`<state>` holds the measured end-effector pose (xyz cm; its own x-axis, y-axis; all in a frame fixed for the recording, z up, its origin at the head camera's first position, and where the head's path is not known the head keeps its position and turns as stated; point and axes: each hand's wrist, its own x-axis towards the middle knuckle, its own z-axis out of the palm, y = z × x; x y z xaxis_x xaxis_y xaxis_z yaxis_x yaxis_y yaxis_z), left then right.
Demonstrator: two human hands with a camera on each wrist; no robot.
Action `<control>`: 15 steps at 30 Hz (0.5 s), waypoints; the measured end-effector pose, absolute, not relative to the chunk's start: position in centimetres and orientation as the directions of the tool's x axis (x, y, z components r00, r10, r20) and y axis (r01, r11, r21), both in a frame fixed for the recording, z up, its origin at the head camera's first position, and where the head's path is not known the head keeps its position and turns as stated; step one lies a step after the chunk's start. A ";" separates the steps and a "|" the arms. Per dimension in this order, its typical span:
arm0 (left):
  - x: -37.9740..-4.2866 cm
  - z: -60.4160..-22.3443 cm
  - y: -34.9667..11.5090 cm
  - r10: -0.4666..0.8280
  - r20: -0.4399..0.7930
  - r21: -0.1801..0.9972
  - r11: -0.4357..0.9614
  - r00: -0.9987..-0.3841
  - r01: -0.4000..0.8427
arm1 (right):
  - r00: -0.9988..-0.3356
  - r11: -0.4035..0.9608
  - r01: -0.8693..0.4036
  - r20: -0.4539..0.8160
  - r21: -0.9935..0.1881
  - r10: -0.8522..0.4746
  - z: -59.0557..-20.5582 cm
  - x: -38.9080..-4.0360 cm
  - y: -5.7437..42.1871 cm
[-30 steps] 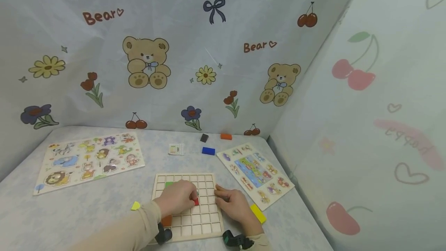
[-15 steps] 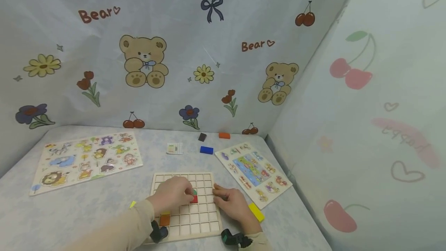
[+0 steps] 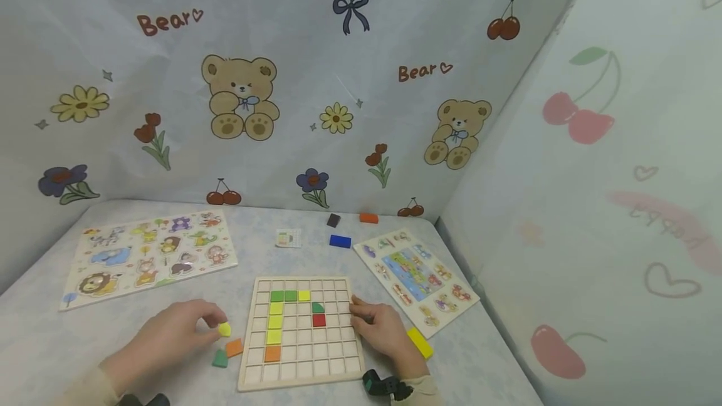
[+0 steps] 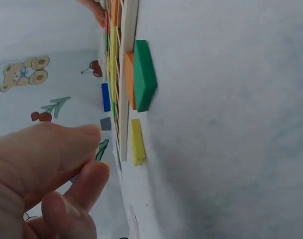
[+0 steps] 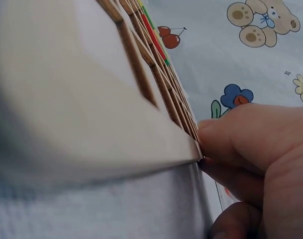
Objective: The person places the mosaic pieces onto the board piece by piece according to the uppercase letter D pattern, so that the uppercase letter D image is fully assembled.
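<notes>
A square wooden grid board (image 3: 301,385) lies on the table. Along its left side runs a column of yellow tiles (image 3: 274,322) above an orange tile (image 3: 272,354), with green tiles (image 3: 284,296) and a yellow one across the top. Nearer the right, a rounded green piece (image 3: 318,307) sits above a red tile (image 3: 318,320). My left hand (image 3: 163,334) is left of the board, fingertips at a loose yellow piece (image 3: 224,329); the left wrist view shows this piece apart from the thumb and fingers. My right hand (image 3: 383,331) pinches the board's right edge.
Loose orange (image 3: 234,348) and green (image 3: 220,358) pieces lie by the board's left edge. An animal puzzle (image 3: 152,255) is back left, another puzzle (image 3: 417,281) to the right. Yellow (image 3: 420,343), blue (image 3: 340,241), orange (image 3: 369,218) and dark (image 3: 333,220) blocks lie around.
My left hand has released the red tile in the grid, below the rounded green piece, and moved left off the board to the loose pieces. My right hand stays at the board's edge.
</notes>
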<state>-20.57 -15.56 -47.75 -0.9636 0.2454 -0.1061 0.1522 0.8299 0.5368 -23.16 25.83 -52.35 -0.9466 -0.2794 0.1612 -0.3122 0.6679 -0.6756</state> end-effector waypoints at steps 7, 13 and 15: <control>-19.4 -50.3 -17.4 0.514 0.043 0.557 0.699 -0.856 0.448 | -0.950 0.671 -0.302 0.151 -0.677 -0.275 -52.4 -23.3 26.0; -19.3 -51.1 -17.6 0.563 0.076 0.603 0.631 -0.823 0.488 | -0.947 0.667 -0.311 0.159 -0.677 -0.281 -52.4 -23.2 26.0; -19.3 -51.2 -17.6 0.567 0.087 0.604 0.624 -0.819 0.495 | -0.950 0.669 -0.300 0.154 -0.680 -0.270 -52.4 -23.3 25.9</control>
<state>-19.27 -17.57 -51.18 -0.8195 0.5665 0.0866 0.4952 0.6240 0.6044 -23.28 25.93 -52.40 -0.9505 -0.2700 0.1539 -0.3001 0.6687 -0.6802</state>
